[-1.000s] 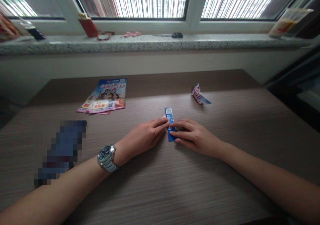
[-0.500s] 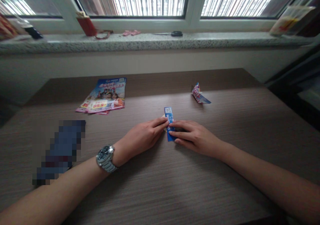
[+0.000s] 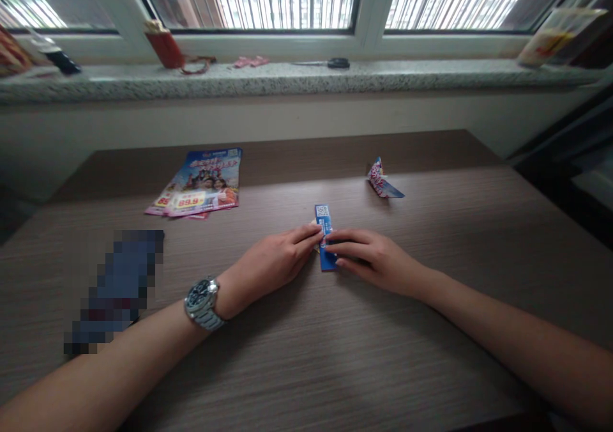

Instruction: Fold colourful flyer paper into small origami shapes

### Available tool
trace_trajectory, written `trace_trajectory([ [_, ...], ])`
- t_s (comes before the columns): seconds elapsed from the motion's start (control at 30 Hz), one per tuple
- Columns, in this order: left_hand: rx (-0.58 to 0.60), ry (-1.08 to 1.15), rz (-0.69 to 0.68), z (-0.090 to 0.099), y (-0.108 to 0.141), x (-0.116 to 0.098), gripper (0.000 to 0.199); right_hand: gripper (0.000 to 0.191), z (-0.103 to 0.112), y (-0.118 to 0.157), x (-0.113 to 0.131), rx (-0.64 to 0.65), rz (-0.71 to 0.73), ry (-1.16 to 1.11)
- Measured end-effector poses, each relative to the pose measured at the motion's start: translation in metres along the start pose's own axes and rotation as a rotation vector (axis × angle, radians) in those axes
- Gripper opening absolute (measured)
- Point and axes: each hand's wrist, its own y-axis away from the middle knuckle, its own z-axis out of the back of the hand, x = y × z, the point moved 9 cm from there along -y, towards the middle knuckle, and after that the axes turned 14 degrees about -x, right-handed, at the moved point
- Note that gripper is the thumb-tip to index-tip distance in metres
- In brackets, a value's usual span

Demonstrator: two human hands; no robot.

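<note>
One narrow blue folded paper strip (image 3: 328, 263) with a printed code, lying on the brown wood-grain table (image 3: 287, 368). Left hand (image 3: 285, 253), silver metal watch (image 3: 204, 303) at the wrist: fingertips on the strip's left edge; thumb hidden, so whether it grips cannot be told. Right hand (image 3: 376, 256): fingers spread, unclenched, tips over the strip's right side. Both cover part of its middle. Left of and beyond the strip: overlapping glossy multicoloured flyers (image 3: 205, 183). Left and nearer: pixelated dark-blue oblong (image 3: 119, 278), lower end beside the left forearm. Right and beyond: creased multicoloured paper piece (image 3: 378, 181). Far beyond, on the speckled grey stone sill (image 3: 407, 82): red container (image 3: 165, 47), black-handled scissors (image 3: 338, 63).
</note>
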Motion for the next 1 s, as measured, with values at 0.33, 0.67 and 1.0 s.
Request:
trace_trajectory([
  [0.33, 0.004, 0.008, 0.005, 0.003, -0.003, -0.002, 0.039, 0.003, 0.012, -0.029, -0.045, -0.119, -0.216, 0.048],
  [0.67, -0.012, 0.019, -0.012, 0.001, -0.001, -0.002, 0.039, 0.006, 0.004, -0.04, -0.058, -0.091, -0.252, 0.09],
  [1.0, 0.005, -0.009, -0.006, 0.003, -0.004, -0.004, 0.039, 0.004, 0.002, -0.034, -0.054, -0.081, -0.244, 0.082],
])
